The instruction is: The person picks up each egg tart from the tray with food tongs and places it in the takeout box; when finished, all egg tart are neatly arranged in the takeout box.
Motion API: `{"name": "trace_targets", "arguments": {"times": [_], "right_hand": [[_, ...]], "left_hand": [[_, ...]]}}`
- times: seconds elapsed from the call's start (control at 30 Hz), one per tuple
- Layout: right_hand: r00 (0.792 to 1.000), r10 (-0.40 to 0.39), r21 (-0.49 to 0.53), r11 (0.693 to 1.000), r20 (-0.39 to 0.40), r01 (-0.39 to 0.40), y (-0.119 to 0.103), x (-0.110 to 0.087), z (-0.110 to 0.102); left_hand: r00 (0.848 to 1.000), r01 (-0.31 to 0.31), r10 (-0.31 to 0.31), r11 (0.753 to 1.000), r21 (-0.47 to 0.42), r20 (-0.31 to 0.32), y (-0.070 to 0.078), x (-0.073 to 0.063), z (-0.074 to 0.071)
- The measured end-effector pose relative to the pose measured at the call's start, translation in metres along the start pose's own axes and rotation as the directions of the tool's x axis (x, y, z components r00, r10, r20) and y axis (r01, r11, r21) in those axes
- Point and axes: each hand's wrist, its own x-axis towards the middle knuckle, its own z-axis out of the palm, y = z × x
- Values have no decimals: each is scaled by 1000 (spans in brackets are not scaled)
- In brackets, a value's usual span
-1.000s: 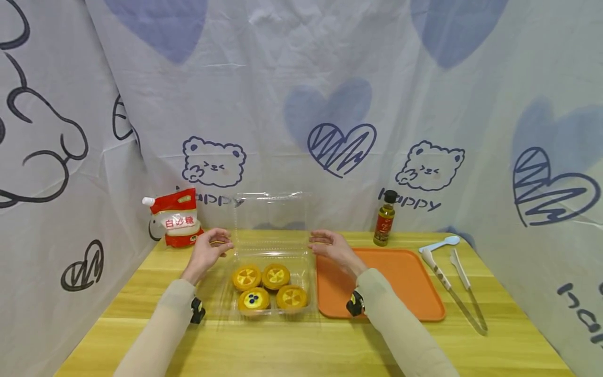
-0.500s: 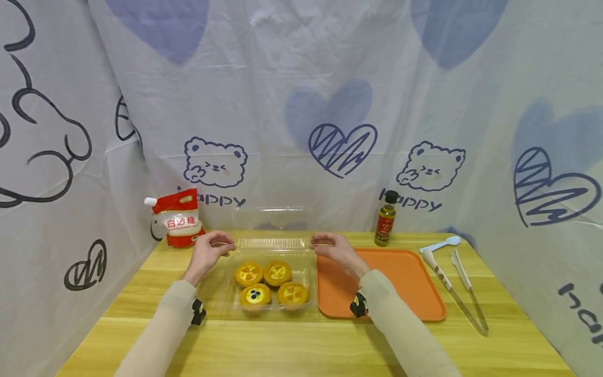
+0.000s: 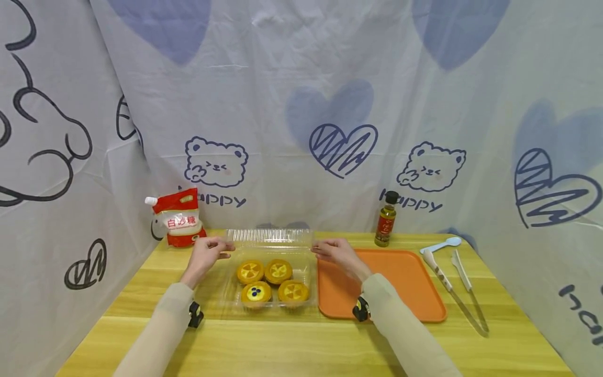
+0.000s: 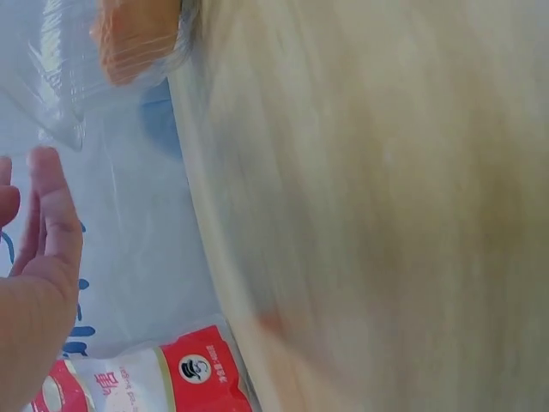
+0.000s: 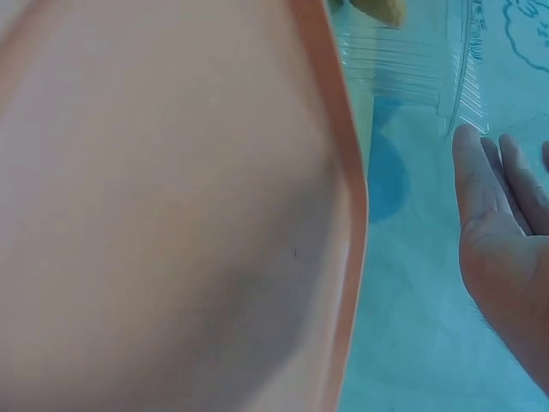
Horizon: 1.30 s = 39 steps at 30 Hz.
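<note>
A clear plastic clamshell box (image 3: 273,308) lies on the table in the head view, its lid (image 3: 268,237) tipped back at the far side. Inside sit several round fruit tarts (image 3: 250,272), one of them topped with blueberries (image 3: 256,292). My left hand (image 3: 207,255) is beside the lid's left corner; in the left wrist view its fingers (image 4: 53,202) are nearly straight, tips close to the clear plastic. On the opposite side, my right hand (image 3: 340,255) extends straight fingers (image 5: 473,172) right at the lid's corner. Neither hand is curled round anything.
An orange tray (image 3: 400,283) lies right of the box, partly under my right forearm. Beyond it are tongs (image 3: 454,293) and a light blue spoon (image 3: 440,244). An oil bottle (image 3: 385,220) and a sugar bag (image 3: 181,220) stand at the back, before a printed curtain (image 3: 282,104).
The lid has swung down backward from nearly upright to a low tilt. Both hands have stayed almost in place at its two sides.
</note>
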Motion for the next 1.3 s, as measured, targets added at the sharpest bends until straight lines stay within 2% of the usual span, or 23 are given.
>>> {"name": "trace_targets", "arguments": {"times": [0.13, 0.3, 0.4, 0.53, 0.67, 0.9, 0.97, 1.1, 1.3], "right_hand": [[1000, 23, -31, 999, -17, -23, -1, -4, 1], [1000, -9, -78, 997, -5, 8, 1, -7, 0], [999, -30, -108, 994, 19, 32, 1, -8, 1], [999, -32, -145, 989, 33, 36, 2, -10, 2], [999, -36, -178, 983, 38, 42, 5, -13, 1], [994, -82, -256, 962, 72, 98, 9, -20, 0], [993, -96, -270, 956, 72, 112, 9, -24, 1], [991, -112, -277, 952, 74, 128, 9, -31, 1], [988, -106, -225, 966, 112, 129, 13, -43, 3]], "left_hand": [[999, 25, -26, 999, 34, 28, -2, -3, -5], [995, 63, -68, 995, 77, 73, -4, -6, -11], [989, 93, -101, 993, 75, 107, 2, -11, -12], [982, 104, -115, 992, 76, 149, 1, -13, -13], [978, 104, -116, 992, 77, 174, -4, -11, -13], [962, 79, -118, 984, 159, 248, -2, -22, -12], [957, 79, -119, 984, 158, 266, -2, -24, -14], [948, 67, -111, 986, 154, 299, -2, -29, -19], [924, 52, -110, 985, 164, 367, -2, -36, -27]]}}
